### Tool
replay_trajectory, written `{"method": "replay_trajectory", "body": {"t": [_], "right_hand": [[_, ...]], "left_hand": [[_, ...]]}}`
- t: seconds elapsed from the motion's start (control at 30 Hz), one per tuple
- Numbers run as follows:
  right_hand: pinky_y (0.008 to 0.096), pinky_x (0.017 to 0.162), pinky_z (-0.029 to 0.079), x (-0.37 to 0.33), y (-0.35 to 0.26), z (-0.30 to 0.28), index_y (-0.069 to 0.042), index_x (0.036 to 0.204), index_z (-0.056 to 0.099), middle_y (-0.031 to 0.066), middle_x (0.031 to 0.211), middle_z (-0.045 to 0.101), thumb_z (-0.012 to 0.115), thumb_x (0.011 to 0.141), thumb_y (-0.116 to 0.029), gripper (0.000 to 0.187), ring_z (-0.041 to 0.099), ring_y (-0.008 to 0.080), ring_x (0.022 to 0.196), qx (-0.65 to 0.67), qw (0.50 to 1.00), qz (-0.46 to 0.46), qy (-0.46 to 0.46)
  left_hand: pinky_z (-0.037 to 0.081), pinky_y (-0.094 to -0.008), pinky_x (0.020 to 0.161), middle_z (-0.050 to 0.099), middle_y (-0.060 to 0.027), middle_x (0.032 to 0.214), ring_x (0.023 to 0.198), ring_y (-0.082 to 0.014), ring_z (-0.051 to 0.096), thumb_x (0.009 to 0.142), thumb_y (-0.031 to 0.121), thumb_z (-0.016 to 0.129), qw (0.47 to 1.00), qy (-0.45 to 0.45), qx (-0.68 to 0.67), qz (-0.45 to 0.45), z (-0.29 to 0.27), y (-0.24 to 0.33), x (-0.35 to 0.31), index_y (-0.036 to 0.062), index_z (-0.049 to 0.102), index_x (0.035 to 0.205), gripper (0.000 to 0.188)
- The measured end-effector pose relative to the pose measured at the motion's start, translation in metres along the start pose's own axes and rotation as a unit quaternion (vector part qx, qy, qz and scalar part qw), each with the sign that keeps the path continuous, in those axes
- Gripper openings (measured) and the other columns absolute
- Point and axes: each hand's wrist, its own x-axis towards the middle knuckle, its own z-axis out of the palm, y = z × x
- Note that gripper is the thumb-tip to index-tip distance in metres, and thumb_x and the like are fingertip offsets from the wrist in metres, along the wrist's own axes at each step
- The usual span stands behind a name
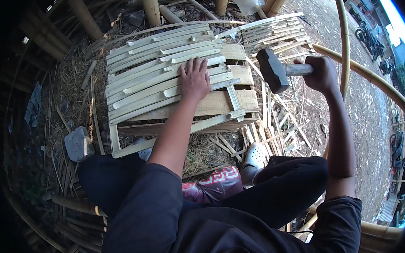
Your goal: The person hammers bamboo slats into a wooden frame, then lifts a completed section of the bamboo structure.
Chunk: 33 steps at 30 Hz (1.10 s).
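Note:
A slatted panel (140,94) of pale split-bamboo strips lies across a low wooden table (246,97) in front of me. My left hand (194,78) rests on its strips, right of the middle, palm down with the fingers stretched out. Raised to the right of the panel, my right hand (321,73) is wrapped around the handle of a sledgehammer (273,70). The dark, heavy head points left, off the panel's right side and apart from it. One strip along the panel's near edge slants down toward the left.
Another slatted bamboo panel (278,33) lies beyond the table to the right. Loose bamboo strips (272,136) litter the ground by my shoe (255,155). A stone block (79,144) sits at the left. Bamboo posts (150,8) stand behind, and a curved pole (375,76) runs along the right.

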Motion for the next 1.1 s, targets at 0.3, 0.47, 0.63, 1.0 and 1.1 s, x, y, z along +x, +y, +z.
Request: {"method": "replay_trajectory", "body": {"t": [0.3,0.47,0.63,1.0,1.1], "right_hand": [[0.0307,0.04,0.034,0.011,0.032,0.127,-0.019,0.065,0.066,-0.0039,0.049,0.052,0.066,0.093,-0.041,0.036,0.044,0.0111,0.041,-0.082,0.969,-0.04,-0.231],[0.0359,0.046,0.042,0.009,0.043,0.164,-0.014,0.063,0.07,0.0031,0.052,0.058,0.08,0.078,-0.059,0.049,0.055,0.0217,0.045,0.149,0.959,-0.075,-0.229],[0.0414,0.049,0.043,-0.01,0.061,0.199,-0.01,0.055,0.06,0.0071,0.049,0.052,0.061,0.073,-0.09,0.082,0.056,0.0276,0.046,0.233,0.945,-0.07,-0.22],[0.041,0.047,0.039,-0.029,0.051,0.237,-0.01,0.052,0.051,0.0052,0.045,0.042,0.058,0.071,-0.094,0.087,0.047,0.0245,0.041,0.221,0.955,-0.088,-0.177],[0.0423,0.049,0.042,-0.028,0.049,0.234,-0.01,0.054,0.057,0.0066,0.047,0.048,0.061,0.071,-0.091,0.083,0.052,0.027,0.043,0.216,0.955,-0.074,-0.188]], "left_hand": [[0.021,-0.0582,0.123,0.037,-0.0119,0.163,0.153,-0.0318,0.029,0.102,0.031,0.043,1.0,-0.027,-0.013,0.001,0.0,-0.002,0.0,0.0161,0.037,0.159,0.059],[0.025,-0.0531,0.12,0.043,-0.0124,0.159,0.148,-0.0314,0.036,0.1,0.027,0.048,1.0,0.011,0.007,0.019,-0.002,-0.004,-0.001,0.0144,0.042,0.156,0.058],[0.022,-0.0554,0.121,0.04,-0.013,0.161,0.15,-0.0325,0.033,0.101,0.03,0.046,0.999,-0.016,0.012,0.026,0.0,-0.002,0.003,0.0152,0.039,0.158,0.06],[0.025,-0.0534,0.12,0.043,-0.0137,0.159,0.148,-0.0325,0.037,0.1,0.024,0.048,0.999,-0.002,0.013,0.039,-0.002,0.0,0.006,0.0136,0.041,0.157,0.058],[0.026,-0.0532,0.12,0.043,-0.0137,0.159,0.148,-0.0325,0.037,0.1,0.023,0.048,0.999,-0.001,0.015,0.039,-0.002,0.0,0.005,0.0134,0.042,0.157,0.058]]}}
